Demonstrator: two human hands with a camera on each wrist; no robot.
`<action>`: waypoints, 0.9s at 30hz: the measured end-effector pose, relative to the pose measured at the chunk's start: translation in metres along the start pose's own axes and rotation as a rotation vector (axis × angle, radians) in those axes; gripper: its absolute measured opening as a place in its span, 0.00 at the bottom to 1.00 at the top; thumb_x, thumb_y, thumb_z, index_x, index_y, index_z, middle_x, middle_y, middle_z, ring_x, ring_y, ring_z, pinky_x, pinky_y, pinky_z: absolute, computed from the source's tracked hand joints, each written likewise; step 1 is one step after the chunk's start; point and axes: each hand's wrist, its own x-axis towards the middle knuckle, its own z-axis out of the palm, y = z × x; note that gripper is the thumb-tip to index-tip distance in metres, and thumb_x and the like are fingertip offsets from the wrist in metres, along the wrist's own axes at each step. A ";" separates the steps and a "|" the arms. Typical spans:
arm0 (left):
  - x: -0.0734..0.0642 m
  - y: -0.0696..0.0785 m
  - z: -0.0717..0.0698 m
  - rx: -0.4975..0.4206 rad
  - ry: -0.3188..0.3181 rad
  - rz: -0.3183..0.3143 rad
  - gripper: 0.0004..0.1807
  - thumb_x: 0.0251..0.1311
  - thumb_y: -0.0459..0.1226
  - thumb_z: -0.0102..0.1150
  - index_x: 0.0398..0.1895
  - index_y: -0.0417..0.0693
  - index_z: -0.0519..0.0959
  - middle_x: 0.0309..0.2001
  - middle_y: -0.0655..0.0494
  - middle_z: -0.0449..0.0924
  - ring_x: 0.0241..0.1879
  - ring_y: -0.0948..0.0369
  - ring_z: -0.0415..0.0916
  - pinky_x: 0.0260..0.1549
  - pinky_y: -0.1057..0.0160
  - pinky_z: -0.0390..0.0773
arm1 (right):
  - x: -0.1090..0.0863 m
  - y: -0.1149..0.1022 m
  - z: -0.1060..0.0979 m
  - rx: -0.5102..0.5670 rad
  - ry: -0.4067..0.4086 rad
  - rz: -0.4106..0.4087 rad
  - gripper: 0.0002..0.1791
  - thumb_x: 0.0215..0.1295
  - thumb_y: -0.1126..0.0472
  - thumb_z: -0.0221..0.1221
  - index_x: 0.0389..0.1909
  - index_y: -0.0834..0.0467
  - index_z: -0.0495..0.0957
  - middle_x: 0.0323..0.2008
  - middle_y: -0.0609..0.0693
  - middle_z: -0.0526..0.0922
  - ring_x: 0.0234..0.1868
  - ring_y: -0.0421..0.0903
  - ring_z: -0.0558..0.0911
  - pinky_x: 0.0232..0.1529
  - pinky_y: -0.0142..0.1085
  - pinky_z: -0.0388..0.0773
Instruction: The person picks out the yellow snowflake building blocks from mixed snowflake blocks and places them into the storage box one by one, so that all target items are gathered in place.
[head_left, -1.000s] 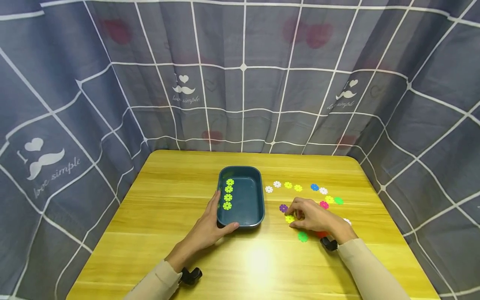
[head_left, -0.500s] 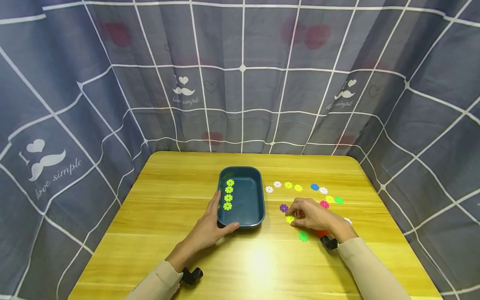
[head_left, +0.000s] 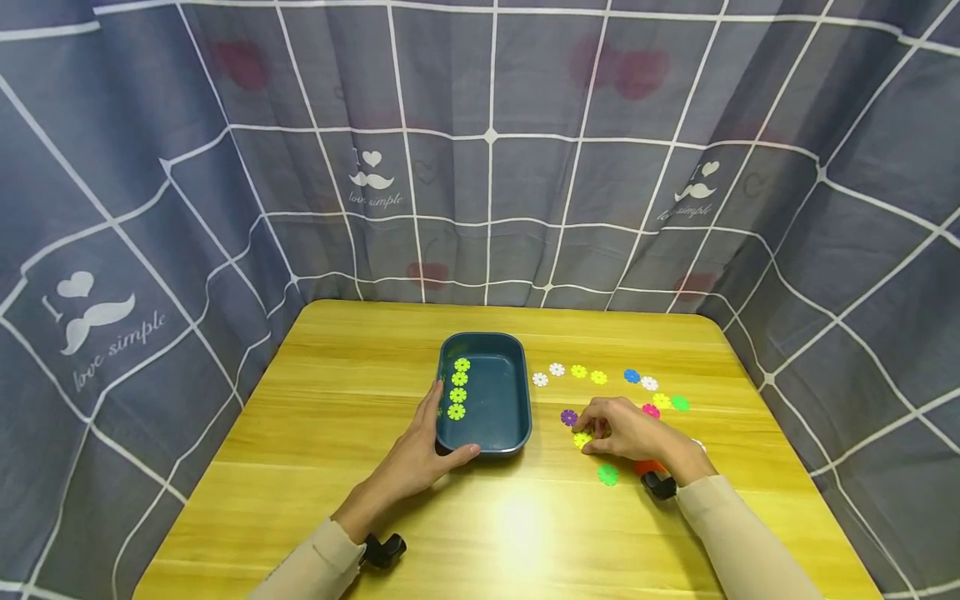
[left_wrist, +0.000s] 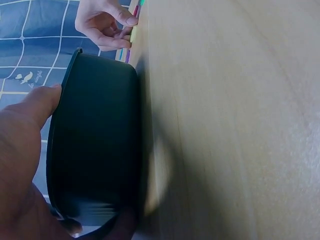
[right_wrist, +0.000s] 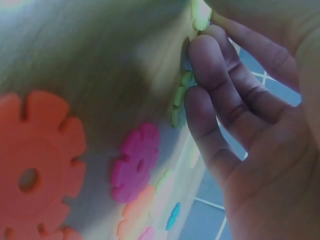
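Observation:
Spread between thumb and fingers, my left hand [head_left: 412, 457] grips the near left corner of a dark blue-green tray [head_left: 497, 400]. In the left wrist view its thumb [left_wrist: 46, 100] lies at the rim. A column of several yellow flower-shaped discs [head_left: 457, 395] lines the left side inside the tray. To the right, my right hand [head_left: 632, 432] is low over the table, pinching a yellow flower disc [head_left: 581, 440] between thumb and fingertips. Right beside those fingers lies a purple disc [head_left: 569, 417]. A green disc [head_left: 608, 475] is just nearer to me.
More flower discs are scattered on the wooden table [head_left: 345, 375]: white [head_left: 557, 369], yellow [head_left: 597, 377], blue [head_left: 632, 376], pink [head_left: 651, 411] and green [head_left: 680, 403]. A red-orange disc [head_left: 648, 468] is partly under my right wrist. A checked curtain [head_left: 450, 183] surrounds the table's back and sides.

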 end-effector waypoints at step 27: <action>0.000 0.002 -0.001 0.022 -0.003 -0.012 0.71 0.73 0.63 0.78 1.00 0.58 0.35 0.99 0.43 0.39 0.91 0.30 0.59 0.83 0.21 0.69 | 0.000 0.002 0.001 0.023 0.011 0.024 0.12 0.69 0.60 0.84 0.49 0.52 0.94 0.44 0.43 0.90 0.38 0.34 0.85 0.42 0.29 0.87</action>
